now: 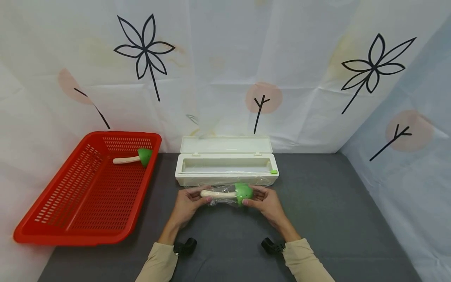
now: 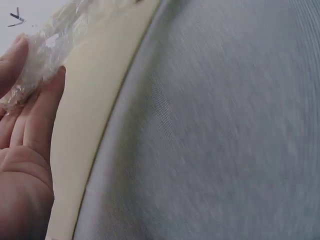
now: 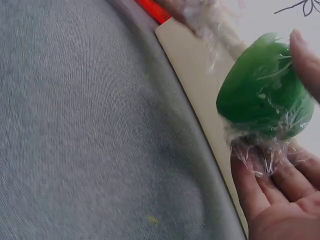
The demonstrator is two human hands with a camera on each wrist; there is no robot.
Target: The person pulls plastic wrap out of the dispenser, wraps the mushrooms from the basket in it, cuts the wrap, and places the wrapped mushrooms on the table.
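Clear plastic film wraps a green-capped toy mushroom (image 1: 244, 192) with a cream stem, held level between both hands. My left hand (image 1: 186, 204) pinches the film at the stem end between thumb and fingers; in the left wrist view crumpled film (image 2: 47, 47) lies between them. At the other end my right hand (image 1: 266, 203) grips the cap, thumb on the near side and fingers behind. The right wrist view shows the green cap (image 3: 262, 92) with film bunched over the fingers. Just behind the hands stands a white cling film dispenser (image 1: 225, 179), its lid raised.
A red plastic basket (image 1: 75, 239) stands at the left, with a second green-capped toy mushroom (image 1: 127, 159) lying inside near its far right corner. A small green slider (image 1: 273, 172) sits on the dispenser's right front edge. Dark grey cloth (image 1: 334, 219) covers the table, backed by a patterned white curtain.
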